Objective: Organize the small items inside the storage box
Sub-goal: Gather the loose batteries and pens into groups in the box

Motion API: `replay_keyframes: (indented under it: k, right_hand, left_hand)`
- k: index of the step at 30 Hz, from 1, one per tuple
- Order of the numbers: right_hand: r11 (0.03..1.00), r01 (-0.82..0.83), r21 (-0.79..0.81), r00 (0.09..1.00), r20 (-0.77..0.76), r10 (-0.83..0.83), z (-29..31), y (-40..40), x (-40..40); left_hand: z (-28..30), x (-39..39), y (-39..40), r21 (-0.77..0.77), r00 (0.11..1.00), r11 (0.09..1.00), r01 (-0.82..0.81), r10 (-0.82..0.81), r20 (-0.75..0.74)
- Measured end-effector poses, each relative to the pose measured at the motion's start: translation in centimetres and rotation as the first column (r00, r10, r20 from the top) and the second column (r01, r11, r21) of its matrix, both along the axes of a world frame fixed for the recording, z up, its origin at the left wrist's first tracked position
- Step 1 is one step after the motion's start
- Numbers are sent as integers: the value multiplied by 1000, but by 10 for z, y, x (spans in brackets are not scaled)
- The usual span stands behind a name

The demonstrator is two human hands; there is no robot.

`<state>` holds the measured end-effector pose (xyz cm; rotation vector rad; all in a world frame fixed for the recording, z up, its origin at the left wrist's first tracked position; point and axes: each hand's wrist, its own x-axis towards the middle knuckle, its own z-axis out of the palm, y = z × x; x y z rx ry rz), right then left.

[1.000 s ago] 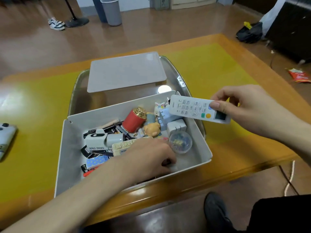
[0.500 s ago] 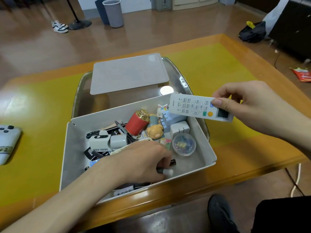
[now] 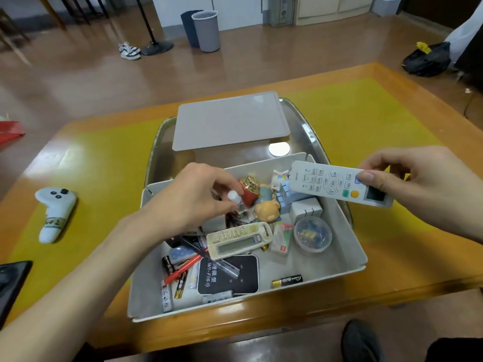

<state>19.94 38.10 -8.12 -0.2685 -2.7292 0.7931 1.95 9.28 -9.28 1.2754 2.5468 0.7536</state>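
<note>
A grey storage box (image 3: 350,233) on the table holds several small items. Among them are a cream remote (image 3: 239,240), a black Wi-Fi device (image 3: 230,275), a red tin with a gold lid (image 3: 248,193), a bear figure (image 3: 266,211), a clear round case (image 3: 312,237), a white charger (image 3: 305,209) and a loose battery (image 3: 287,280). My left hand (image 3: 190,197) hovers over the box's back left, pinching a small white capped tube (image 3: 233,197). My right hand (image 3: 423,184) holds a white air-conditioner remote (image 3: 339,184) above the box's back right corner.
The box sits partly on a metal tray (image 3: 156,147), with its grey lid (image 3: 230,121) lying on the tray behind. A white game controller (image 3: 55,212) lies on the yellow mat at left, a dark device (image 3: 13,280) at the left edge. Bins and shoes stand on the floor beyond.
My left hand rose from the box's front, now lifted toward the back left with a small white tube pinched in it. The items it covered show. The right hand stays with the remote.
</note>
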Motion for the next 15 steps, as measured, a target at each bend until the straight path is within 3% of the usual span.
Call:
replay_keyframes:
  k: [3,8,15]
  right_hand:
    - [999,-42,-2,999,11,42,-2,-8,-2]
    - [997,-74,0,997,23,74,-1,-17,-4]
    - [996,-83,43,996,44,81,-6,-20,-5]
  left_hand:
    - [-15,-1,4,-75,995,996,-42,35,-90]
    - [-35,0,12,-228,973,974,-12,-41,-227]
    - [-38,-8,11,-234,927,972,-34,-57,-371]
